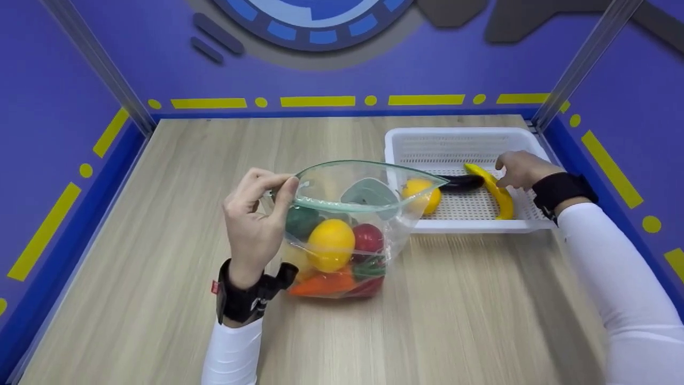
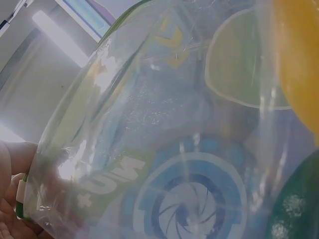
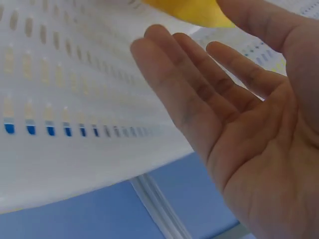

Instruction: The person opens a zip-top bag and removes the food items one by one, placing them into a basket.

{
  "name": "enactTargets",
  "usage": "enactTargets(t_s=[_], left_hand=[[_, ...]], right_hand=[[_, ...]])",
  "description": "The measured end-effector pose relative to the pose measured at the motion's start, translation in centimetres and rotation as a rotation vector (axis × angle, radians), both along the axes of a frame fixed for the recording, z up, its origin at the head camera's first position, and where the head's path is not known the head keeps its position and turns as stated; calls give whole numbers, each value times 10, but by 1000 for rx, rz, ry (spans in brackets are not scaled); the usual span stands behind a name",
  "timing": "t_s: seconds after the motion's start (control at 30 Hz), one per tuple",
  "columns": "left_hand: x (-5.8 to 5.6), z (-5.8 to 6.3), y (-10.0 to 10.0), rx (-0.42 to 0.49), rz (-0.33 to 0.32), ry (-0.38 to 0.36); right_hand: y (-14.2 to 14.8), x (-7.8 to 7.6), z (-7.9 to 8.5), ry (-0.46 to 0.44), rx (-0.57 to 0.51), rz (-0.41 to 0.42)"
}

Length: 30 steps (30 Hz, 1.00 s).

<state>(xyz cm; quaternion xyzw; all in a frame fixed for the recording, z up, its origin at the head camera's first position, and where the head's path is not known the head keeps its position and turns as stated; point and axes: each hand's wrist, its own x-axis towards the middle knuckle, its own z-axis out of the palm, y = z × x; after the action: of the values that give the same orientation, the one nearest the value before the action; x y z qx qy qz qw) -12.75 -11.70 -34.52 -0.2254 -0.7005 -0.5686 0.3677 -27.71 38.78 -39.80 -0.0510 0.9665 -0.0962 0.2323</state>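
Observation:
My left hand (image 1: 256,214) pinches the green-edged rim of a clear zip bag (image 1: 395,235) between thumb and fingers. The bag stands upright with its mouth spread. Inside are a yellow round fruit (image 1: 331,246), a red fruit (image 1: 368,238), an orange carrot-like piece (image 1: 326,282) and a dark green piece (image 1: 302,222). Over the right side of a white basket (image 1: 459,226), my right hand (image 1: 526,168) hovers beside a yellow banana (image 1: 499,195). The right wrist view shows its fingers loosely extended, apart from the banana (image 3: 194,11). The left wrist view looks through the bag's film (image 2: 149,109).
Also in the basket are a dark eggplant (image 1: 462,184) and an orange-yellow fruit (image 1: 429,202), partly seen through the bag. The basket stands at the back right of the wooden table (image 1: 176,214). Blue panels (image 1: 331,80) enclose the back and sides.

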Motion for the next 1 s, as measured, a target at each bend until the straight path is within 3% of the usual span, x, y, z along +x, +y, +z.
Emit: enactTargets(t_s=[0.13, 0.3, 0.43, 0.63, 0.8, 0.9, 1.0], left_hand=[[0, 0, 0, -4, 0, -1], [0, 0, -1, -6, -2, 12], [0, 0, -1, -2, -7, 15], [1, 1, -1, 5, -13, 10], [2, 1, 0, 5, -17, 9], [3, 1, 0, 0, -18, 10], [4, 1, 1, 0, -18, 10]], right_hand=[[-15, 5, 17, 156, -21, 102], [-51, 23, 56, 356, -117, 204], [-88, 47, 90, 507, -207, 293], [-142, 91, 130, 734, -360, 504], [-183, 125, 140, 855, -480, 741], [-204, 138, 136, 911, -440, 846], [-220, 143, 131, 962, -349, 894]])
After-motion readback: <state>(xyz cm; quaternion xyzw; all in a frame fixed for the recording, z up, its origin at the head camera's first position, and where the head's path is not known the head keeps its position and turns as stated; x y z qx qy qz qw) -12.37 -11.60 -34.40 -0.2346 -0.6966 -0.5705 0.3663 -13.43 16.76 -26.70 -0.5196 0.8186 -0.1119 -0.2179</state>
